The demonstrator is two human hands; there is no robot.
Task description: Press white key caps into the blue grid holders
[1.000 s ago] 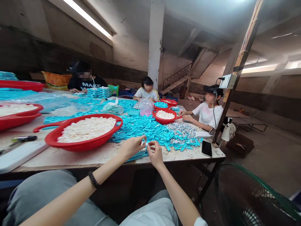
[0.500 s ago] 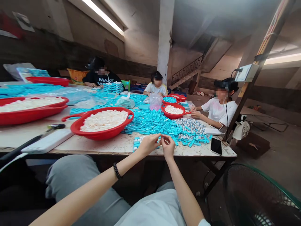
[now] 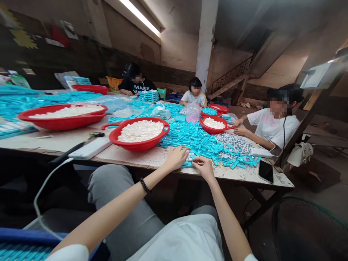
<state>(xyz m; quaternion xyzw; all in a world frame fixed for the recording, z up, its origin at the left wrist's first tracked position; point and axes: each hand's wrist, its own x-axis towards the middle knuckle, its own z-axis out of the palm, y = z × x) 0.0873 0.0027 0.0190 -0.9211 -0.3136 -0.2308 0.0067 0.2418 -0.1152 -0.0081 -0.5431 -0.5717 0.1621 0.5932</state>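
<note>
My left hand (image 3: 178, 157) rests at the left side of a small group of blue pieces with white parts (image 3: 188, 161) near the table's front edge, its fingers stretched over them. At the right side of that group is my right hand (image 3: 203, 167), thumb and forefinger nearly together; what lies between them is too small to make out. Just beyond my hands spreads a heap of blue plastic pieces (image 3: 190, 139). A red basket (image 3: 138, 145) full of white pieces stands to the left of my left hand.
Small white-and-blue parts (image 3: 235, 143) and a phone (image 3: 265, 171) lie to the right. A white power bank (image 3: 91, 148) and another red basket (image 3: 62, 124) are at left. Three people sit around the table (image 3: 152, 159). A fan (image 3: 310, 228) stands lower right.
The view has turned left. My hands, which met above the table edge, have moved apart and down onto the small group of blue and white pieces.
</note>
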